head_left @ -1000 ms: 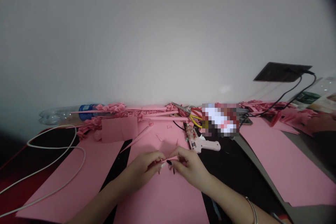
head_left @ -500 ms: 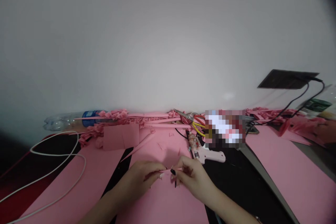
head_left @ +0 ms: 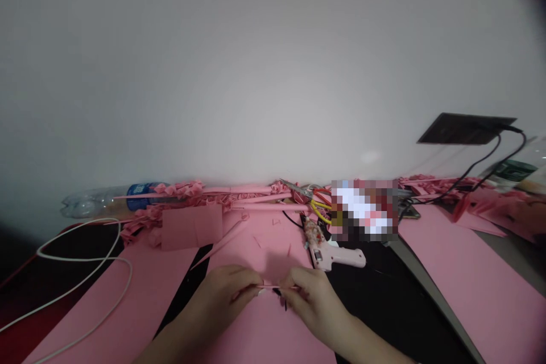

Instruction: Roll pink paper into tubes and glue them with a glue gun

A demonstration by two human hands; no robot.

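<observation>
Pink strip point(head_left: 270, 286) spans from left hand point(head_left: 228, 294) to right hand point(head_left: 310, 297) over a pink sheet point(head_left: 260, 341), thumb and fingers of each pinching it. That sheet lies on a black tabletop point(head_left: 375, 301), a glue gun point(head_left: 341, 257) at its right edge. Behind, a bottle point(head_left: 96, 203) lies along the grey wall point(head_left: 264, 68), which carries a dark panel point(head_left: 463, 129) towards the right.

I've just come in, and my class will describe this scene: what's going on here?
A person's left hand and right hand pinch a thin pink strip between them, over a large pink sheet. A glue gun lies just past the right hand, and a clear bottle lies on its side near the wall.
</observation>
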